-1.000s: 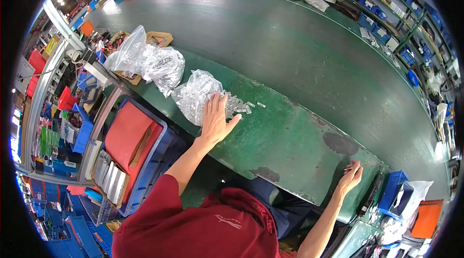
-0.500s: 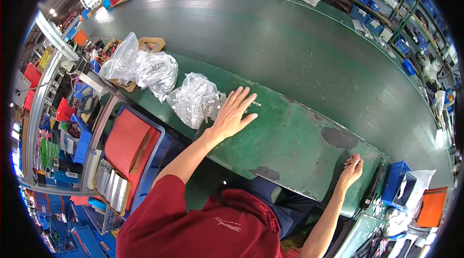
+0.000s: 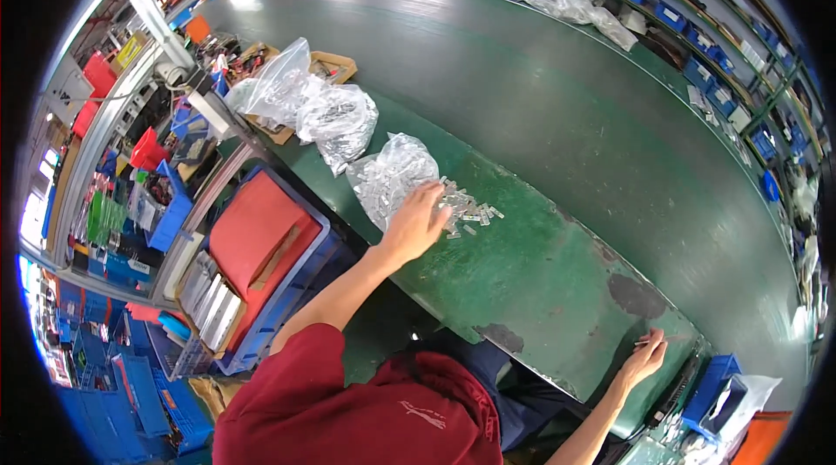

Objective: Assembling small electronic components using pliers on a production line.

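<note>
My left hand (image 3: 414,225) is over the near edge of a clear plastic bag (image 3: 392,171) full of small flat metal pieces, its thumb apart from the fingers. Its fingertips reach the bag's mouth; what lies directly beneath them is hidden. Loose metal pieces (image 3: 470,211) lie scattered on the green tabletop (image 3: 522,278) just right of that hand. Far to the right, near the table's end, my right hand (image 3: 643,362) is closed around a thin, light-coloured, stick-like tool (image 3: 644,342), too small to name.
Another filled plastic bag (image 3: 338,121) stands behind the first, beside cardboard trays (image 3: 333,66). A wide green belt (image 3: 557,90) runs beyond the table. Left is a blue crate (image 3: 300,278) with red sheets. A black tool (image 3: 675,394) and blue bin (image 3: 716,387) sit at right.
My left hand has drawn back toward me and the bag, uncovering loose metal pieces. The right hand still grips the thin tool. The whole view has shifted.
</note>
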The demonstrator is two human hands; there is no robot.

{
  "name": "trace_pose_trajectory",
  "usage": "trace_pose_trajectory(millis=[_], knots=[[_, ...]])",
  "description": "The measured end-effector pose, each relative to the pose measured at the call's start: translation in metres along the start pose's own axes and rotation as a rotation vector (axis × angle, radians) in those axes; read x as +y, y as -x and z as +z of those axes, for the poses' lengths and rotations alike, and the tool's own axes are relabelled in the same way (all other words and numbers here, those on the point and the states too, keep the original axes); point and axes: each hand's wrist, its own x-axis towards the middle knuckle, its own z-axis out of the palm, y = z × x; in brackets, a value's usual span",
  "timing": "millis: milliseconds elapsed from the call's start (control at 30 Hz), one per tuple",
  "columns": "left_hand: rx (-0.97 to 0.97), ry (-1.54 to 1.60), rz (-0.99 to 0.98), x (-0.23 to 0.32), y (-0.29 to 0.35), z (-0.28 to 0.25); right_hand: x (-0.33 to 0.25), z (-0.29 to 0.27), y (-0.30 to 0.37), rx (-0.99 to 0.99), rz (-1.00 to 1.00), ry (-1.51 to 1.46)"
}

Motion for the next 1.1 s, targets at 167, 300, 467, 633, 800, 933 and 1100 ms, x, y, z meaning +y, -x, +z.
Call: trace_pose_trajectory(millis=[167,300,467,633,800,933,1100], knots=[[0.075,-0.2,-0.095,-0.022,-0.016,-0.01,0.008,-0.005,-0.007,0.028,0.018,-0.001],[0.107,-0.307,-0.176,-0.028,-0.042,0.0,0.005,0.0,-0.006,0.021,0.01,-0.007],[-0.05,-0.272,-0.374,-0.028,-0.069,-0.001,0.005,-0.002,-0.005,0.031,0.019,-0.012],[-0.1,-0.182,-0.441,-0.033,-0.071,-0.001,0.004,-0.003,-0.004,0.054,0.012,-0.025],[-0.053,-0.202,-0.375,-0.021,-0.056,-0.006,0.011,-0.006,-0.006,0.063,0.014,-0.021],[-0.006,-0.214,-0.31,-0.018,-0.047,-0.008,0.012,-0.007,-0.006,0.057,0.009,-0.021],[-0.004,-0.227,-0.351,-0.009,-0.04,-0.007,0.011,-0.006,-0.005,0.066,0.013,0.001]])
